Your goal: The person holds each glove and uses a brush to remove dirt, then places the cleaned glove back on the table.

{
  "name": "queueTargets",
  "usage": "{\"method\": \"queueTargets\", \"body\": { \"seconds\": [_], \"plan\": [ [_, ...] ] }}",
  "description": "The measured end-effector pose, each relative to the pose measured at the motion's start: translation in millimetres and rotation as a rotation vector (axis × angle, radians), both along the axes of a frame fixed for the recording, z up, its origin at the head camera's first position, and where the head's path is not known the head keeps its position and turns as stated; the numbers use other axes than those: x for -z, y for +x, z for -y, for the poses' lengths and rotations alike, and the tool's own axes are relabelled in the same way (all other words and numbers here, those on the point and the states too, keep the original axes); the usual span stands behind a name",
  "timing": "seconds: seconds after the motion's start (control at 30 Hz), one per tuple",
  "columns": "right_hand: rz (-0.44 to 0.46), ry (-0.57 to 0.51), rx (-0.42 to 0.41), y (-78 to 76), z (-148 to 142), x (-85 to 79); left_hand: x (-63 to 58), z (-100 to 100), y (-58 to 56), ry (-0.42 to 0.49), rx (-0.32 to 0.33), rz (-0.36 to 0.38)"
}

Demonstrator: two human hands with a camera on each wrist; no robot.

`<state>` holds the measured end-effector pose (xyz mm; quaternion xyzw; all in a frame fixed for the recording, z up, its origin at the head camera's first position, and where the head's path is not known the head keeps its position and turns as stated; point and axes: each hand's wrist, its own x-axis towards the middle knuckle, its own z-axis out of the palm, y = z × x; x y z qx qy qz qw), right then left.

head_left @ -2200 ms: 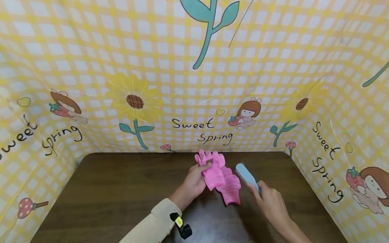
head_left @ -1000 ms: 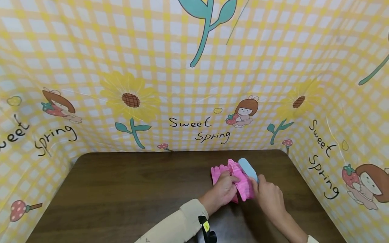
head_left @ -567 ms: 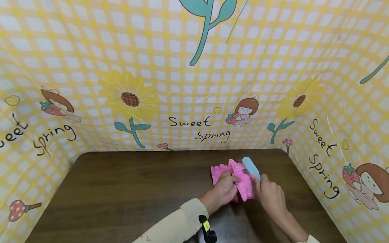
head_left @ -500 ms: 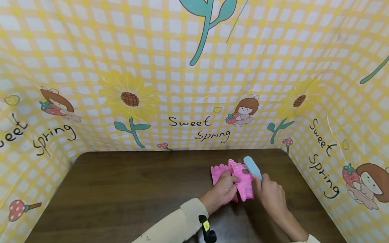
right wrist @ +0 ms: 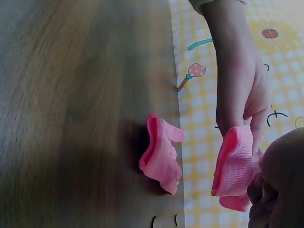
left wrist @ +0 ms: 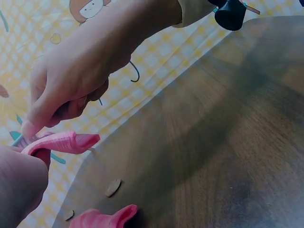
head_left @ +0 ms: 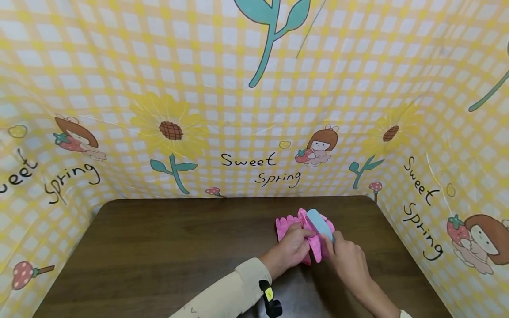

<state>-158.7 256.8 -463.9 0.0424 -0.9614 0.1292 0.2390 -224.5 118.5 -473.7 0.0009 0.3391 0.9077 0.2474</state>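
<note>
My left hand (head_left: pixel 292 247) pinches a pink knit glove (head_left: pixel 316 251) raised above the table. My right hand (head_left: pixel 350 260) grips a light blue brush (head_left: pixel 319 224) by its handle. The brush head lies over the glove, bristle side toward it. In the right wrist view, the cuff of the held glove (right wrist: pixel 236 164) hangs between both hands. A second pink glove (right wrist: pixel 161 159) lies on the table below; in the head view its fingers show just left of the held one. My fingers hide part of the brush in both wrist views.
The dark wooden table (head_left: pixel 179 247) ends at a yellow checked cloth backdrop (head_left: pixel 238 110) on three sides. A small brownish oval piece (left wrist: pixel 113 187) shows on the table in the left wrist view; its kind is unclear. A black strap camera (head_left: pixel 271 300) sits on my left wrist.
The left hand and its glove have moved right since the earliest frame. The brush met the glove, slid off toward its right edge, and is now back left over it.
</note>
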Motion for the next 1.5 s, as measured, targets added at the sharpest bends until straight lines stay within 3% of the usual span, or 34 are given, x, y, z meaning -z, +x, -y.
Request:
{"method": "queueTargets", "body": {
  "seconds": [0.1, 0.67, 0.87, 1.03, 1.3, 1.5],
  "plan": [
    [-0.043, 0.019, 0.009, -1.9, -1, 3.4, -0.2, 0, 0.6, 0.014, -0.002, 0.001],
    [-0.065, 0.021, 0.086, -14.4, -9, 10.2, 4.9, -4, 1.7, 0.036, -0.014, 0.002],
    [0.053, -0.037, 0.135, -19.2, -16, 10.6, 6.2, -6, 2.6, 0.029, -0.023, 0.036],
    [0.147, -0.098, 0.169, -21.8, -20, 8.3, 8.1, -6, 2.6, 0.016, -0.027, 0.018],
    [0.140, -0.181, 0.188, -30.5, -21, -0.5, 6.0, -2, -0.8, -0.012, -0.050, -0.007],
    [0.206, -0.244, 0.186, -18.9, -16, -14.2, 5.8, 1, -0.7, -0.021, -0.073, -0.020]
  ]
}}
